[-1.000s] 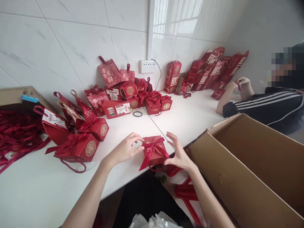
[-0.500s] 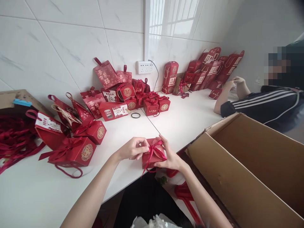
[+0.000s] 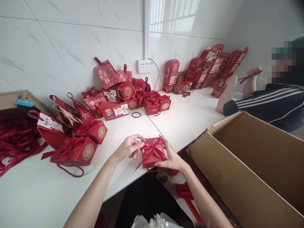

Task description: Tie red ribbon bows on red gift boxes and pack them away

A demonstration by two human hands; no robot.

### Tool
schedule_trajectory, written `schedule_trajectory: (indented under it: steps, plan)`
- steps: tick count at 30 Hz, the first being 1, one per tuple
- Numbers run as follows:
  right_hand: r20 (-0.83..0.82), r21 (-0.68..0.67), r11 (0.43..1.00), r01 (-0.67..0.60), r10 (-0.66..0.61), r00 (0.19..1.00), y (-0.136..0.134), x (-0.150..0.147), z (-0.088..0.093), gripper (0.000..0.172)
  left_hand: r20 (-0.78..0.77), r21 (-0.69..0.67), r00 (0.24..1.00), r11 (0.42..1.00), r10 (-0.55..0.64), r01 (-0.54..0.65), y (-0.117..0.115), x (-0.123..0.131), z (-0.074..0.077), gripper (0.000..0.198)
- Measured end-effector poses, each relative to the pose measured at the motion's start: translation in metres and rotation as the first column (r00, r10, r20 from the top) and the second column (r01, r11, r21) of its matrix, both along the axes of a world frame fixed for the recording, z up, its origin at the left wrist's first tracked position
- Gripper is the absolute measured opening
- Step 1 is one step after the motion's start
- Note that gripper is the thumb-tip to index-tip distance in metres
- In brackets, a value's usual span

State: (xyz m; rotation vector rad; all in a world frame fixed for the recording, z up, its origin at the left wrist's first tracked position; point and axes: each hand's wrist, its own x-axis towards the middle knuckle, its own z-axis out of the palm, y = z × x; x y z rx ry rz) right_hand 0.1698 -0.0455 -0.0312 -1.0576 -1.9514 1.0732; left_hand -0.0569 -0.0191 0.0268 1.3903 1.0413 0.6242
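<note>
A small red gift box point(image 3: 155, 158) rests at the table's near edge, tied on top with a dark red ribbon bow point(image 3: 152, 148). My right hand point(image 3: 172, 158) grips its right side, fingers behind and thumb at the front. At the box's left, my left hand point(image 3: 130, 148) pinches the bow's left loop between thumb and forefinger. One ribbon tail hangs to the lower left over the box. Below the box shows part of a red cord handle.
Finished-looking red boxes point(image 3: 77, 152) and bags crowd the left and back. Loose ribbons point(image 3: 20, 136) lie far left. A black hair tie point(image 3: 136, 115) sits mid-table. A big cardboard carton point(image 3: 228, 171) stands right. A co-worker's hand point(image 3: 254, 71) holds a red ribbon.
My left hand has moved slightly left, drawing the bow's left loop outward; the bow looks wider. The ribbon tail swung left. The co-worker's hands moved apart, with a ribbon now showing.
</note>
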Motion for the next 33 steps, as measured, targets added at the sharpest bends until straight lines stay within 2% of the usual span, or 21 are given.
schedule_trajectory:
  steps: [3,8,16,18,21,24,27,30,33]
  plan:
    - [0.012,-0.001,1.0,0.017,-0.017,1.0,0.0,0.0,-0.001,0.106,-0.039,0.062,0.997,0.996,0.062,-0.059,-0.003,0.003,-0.001,0.021]
    - [-0.008,-0.014,1.0,0.016,-0.016,1.0,-0.001,0.0,-0.001,0.107,0.043,0.046,0.983,0.983,0.176,-0.178,-0.009,0.008,-0.004,0.024]
    - [-0.04,-0.005,1.0,0.008,-0.008,0.999,0.0,-0.002,0.001,0.106,0.005,0.195,0.974,0.955,0.228,-0.225,-0.016,0.013,-0.006,0.021]
    - [-0.032,-0.003,1.0,0.009,-0.009,0.999,0.0,-0.002,0.002,0.107,0.016,0.15,0.966,0.955,0.257,-0.256,-0.017,0.013,-0.003,0.021]
    - [-0.029,-0.013,1.0,0.006,-0.007,1.0,-0.001,-0.001,0.002,0.107,0.088,-0.021,0.955,0.959,0.283,-0.282,-0.015,0.01,0.001,0.023]
    - [-0.028,-0.019,1.0,0.011,-0.012,1.0,-0.001,-0.002,0.003,0.107,0.174,-0.127,0.918,0.933,0.356,-0.337,-0.013,0.004,0.0,0.026]
    - [-0.034,-0.022,1.0,0.012,-0.013,0.999,-0.001,-0.002,0.003,0.106,0.048,-0.111,0.922,0.919,0.384,-0.377,-0.013,0.002,-0.004,0.029]
    - [-0.036,-0.02,1.0,0.005,-0.006,0.999,-0.001,-0.002,0.003,0.105,-0.132,-0.022,0.954,0.961,0.271,-0.276,-0.016,0.005,-0.007,0.042]
    - [-0.039,-0.018,1.0,0.012,-0.013,0.999,-0.001,-0.002,0.001,0.105,-0.192,0.09,0.952,0.97,0.24,-0.227,-0.021,0.012,-0.007,0.042]
